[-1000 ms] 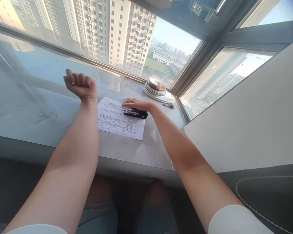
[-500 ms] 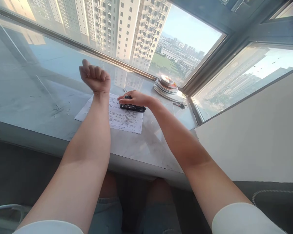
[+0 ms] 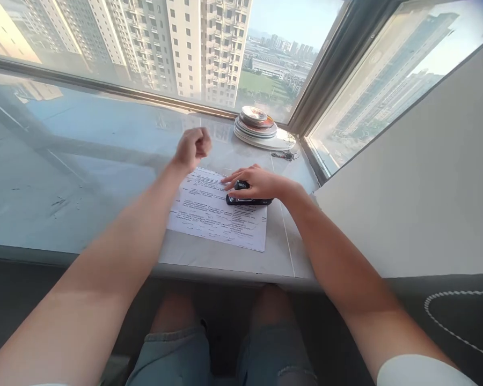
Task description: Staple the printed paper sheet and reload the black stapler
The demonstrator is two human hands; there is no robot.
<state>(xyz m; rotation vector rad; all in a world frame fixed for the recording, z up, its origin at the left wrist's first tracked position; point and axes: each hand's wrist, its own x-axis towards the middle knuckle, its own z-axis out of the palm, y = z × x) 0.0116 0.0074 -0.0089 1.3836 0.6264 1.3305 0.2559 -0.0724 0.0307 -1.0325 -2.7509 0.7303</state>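
My left hand is closed in a fist, raised over the far left corner of the printed papers, and no object shows in it. A black stapler rests on the right part of these papers. My right hand lies over the stapler, thumb along its near side and fingers reaching across the far side onto the sheet. The palm hides part of the stapler's top. Whether the stapler's jaw holds the paper I cannot tell.
A stack of plates stands by the window corner, with a small dark keychain-like item in front. Small thin bits, perhaps staples, lie on the left of the marble sill. A white wall rises at the right.
My left fist has swung right and lower, turning over nearer the stapler. My right hand stays on the stapler. The whole view has shifted and tilted.
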